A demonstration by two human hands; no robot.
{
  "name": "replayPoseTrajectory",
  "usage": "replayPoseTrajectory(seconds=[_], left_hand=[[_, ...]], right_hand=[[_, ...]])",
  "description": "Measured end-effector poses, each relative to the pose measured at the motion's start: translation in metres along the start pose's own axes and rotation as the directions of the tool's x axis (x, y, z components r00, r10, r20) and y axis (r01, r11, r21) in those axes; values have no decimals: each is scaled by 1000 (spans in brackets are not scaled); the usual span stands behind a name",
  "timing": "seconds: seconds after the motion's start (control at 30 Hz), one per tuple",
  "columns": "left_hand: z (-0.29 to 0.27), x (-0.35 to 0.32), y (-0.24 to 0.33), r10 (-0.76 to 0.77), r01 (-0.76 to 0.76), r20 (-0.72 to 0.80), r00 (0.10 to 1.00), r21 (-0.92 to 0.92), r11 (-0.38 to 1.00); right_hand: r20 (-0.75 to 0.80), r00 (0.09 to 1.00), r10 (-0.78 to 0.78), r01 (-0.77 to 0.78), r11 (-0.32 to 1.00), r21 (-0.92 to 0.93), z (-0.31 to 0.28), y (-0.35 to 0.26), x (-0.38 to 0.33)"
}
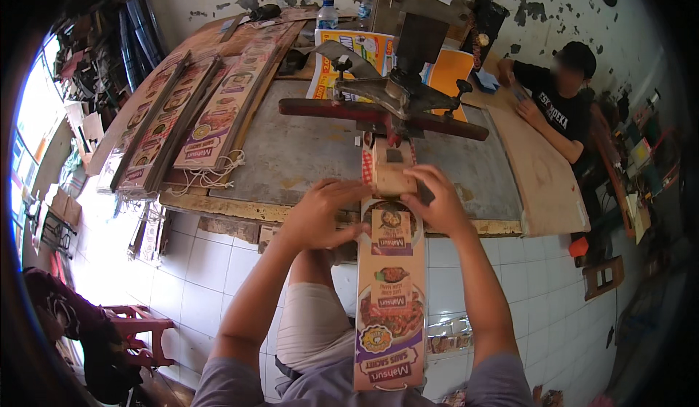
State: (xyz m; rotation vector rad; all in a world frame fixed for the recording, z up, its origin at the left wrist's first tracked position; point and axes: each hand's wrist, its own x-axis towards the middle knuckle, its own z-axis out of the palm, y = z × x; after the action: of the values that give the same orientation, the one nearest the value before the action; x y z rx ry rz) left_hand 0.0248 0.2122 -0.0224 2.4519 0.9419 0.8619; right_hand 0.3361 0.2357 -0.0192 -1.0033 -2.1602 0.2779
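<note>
A long printed cardboard strip [391, 319] runs from under the press toward my lap, its near part hanging past the table edge. On its far end lies a small tan block [395, 181], apparently wood. My right hand [438, 202] grips the block's right side, with thumb at the near edge and fingers on top. My left hand [325, 214] has its fingers stretched toward the block's left edge, the thumb apart and touching the strip's left edge. Just beyond the block stands the press [397, 90], with a dark red crossbar [328, 110] above the metal tabletop [284, 152].
Stacks of similar printed strips [218, 127] lie on the table at left, with white strings [218, 174] at their near end. Water bottles [327, 15] and printed sheets [448, 72] sit behind the press. A person [561, 101] sits at right. A red stool [138, 330] stands at lower left.
</note>
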Motion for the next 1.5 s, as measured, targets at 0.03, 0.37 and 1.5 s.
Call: replayPoseTrajectory(seconds=[0.03, 0.37, 1.5], left_hand=[[-1, -7, 5, -1, 1, -4, 1000, -1, 1000], [47, -146, -14, -190, 361, -418, 889, 380, 852], [132, -126, -94, 175, 389, -738, 652, 523, 758]], right_hand=[[5, 1000, 29, -29, 998, 52, 0, -5, -10], [-236, 884, 404, -424, 905, -39, -108, 53, -123], [-652, 713, 256, -700, 294, -650, -219, 336, -53]])
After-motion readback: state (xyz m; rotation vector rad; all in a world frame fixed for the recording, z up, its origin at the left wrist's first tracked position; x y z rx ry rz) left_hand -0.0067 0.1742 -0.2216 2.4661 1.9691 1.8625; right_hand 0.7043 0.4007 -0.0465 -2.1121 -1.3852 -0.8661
